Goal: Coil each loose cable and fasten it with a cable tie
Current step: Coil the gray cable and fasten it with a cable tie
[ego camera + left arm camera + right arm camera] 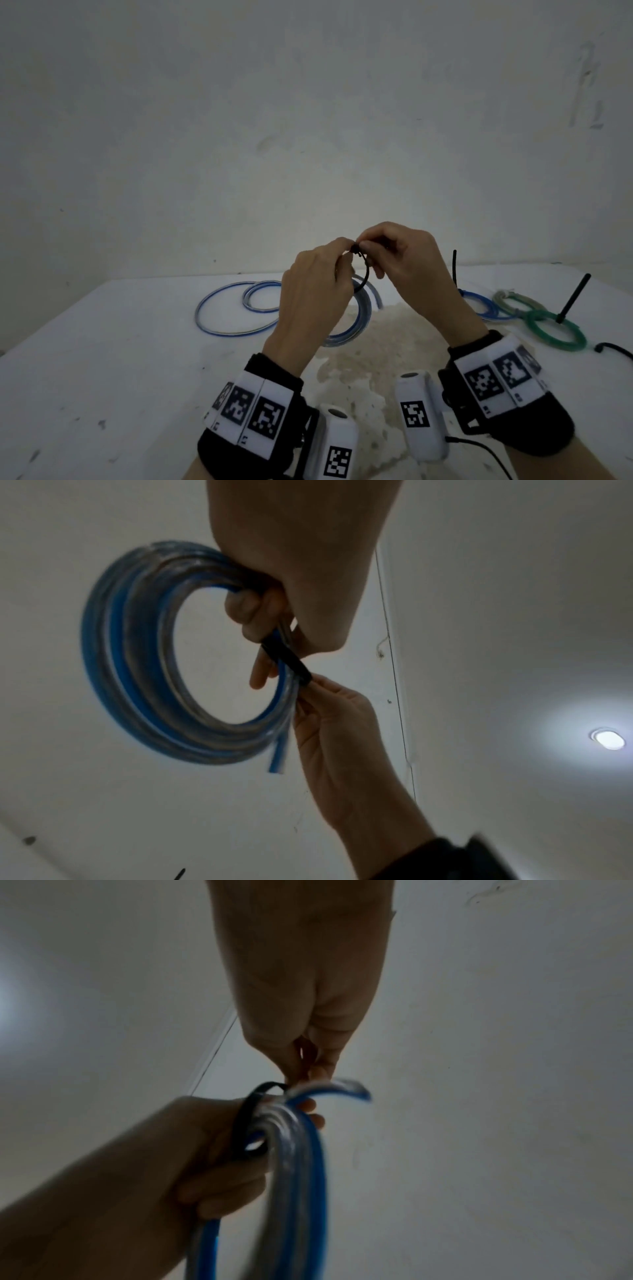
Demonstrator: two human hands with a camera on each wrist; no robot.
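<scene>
Above the table my left hand (pixel 337 255) grips a coil of blue and clear cable (pixel 363 310), which hangs below it. A black cable tie (pixel 365 278) loops round the bundle, and my right hand (pixel 365 247) pinches its end at the top. In the left wrist view the coil (pixel 130 669) hangs from my curled fingers, with the tie (pixel 286 658) running to the right hand (pixel 308 685). The right wrist view shows the tie (pixel 245 1118) arching over the coil (pixel 298 1177), which is held in the left hand (pixel 192 1164). The pictures are blurred, so whether the tie is locked is unclear.
A loose blue cable (pixel 233 308) lies in wide loops on the white table (pixel 102 359), left of my hands. At the right lie a tied blue coil (pixel 483 303), a grey-green coil (pixel 513 301) and a green coil (pixel 555 334), their black tie tails (pixel 575 298) sticking up. A black tie (pixel 613 349) lies at the right edge.
</scene>
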